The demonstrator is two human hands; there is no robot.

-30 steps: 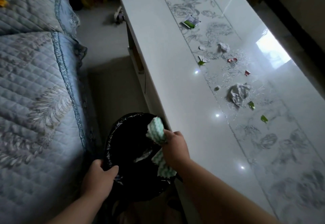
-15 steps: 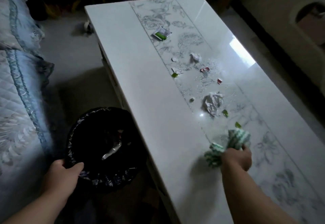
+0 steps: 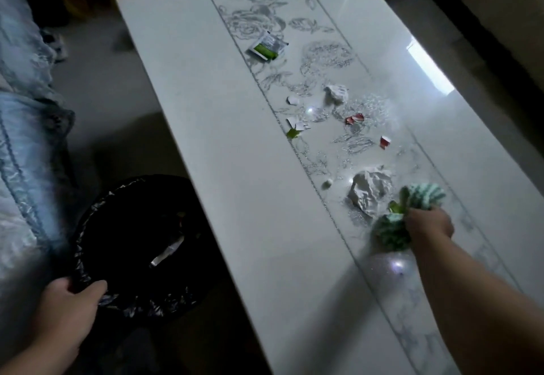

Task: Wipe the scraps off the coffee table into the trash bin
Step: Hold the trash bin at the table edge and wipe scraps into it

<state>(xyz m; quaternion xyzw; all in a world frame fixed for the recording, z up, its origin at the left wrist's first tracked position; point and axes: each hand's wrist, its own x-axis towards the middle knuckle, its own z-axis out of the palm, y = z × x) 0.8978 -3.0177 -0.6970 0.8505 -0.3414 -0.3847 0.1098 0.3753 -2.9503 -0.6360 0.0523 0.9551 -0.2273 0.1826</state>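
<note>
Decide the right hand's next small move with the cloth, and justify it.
Probably sweep the cloth left, pushing the crumpled paper toward the table edge: the right hand has it beside the paper, and the left hand holds the bin there.

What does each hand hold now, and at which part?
The right hand grips the green-striped cloth around its bunched middle. The left hand holds the trash bin by its near rim.
</note>
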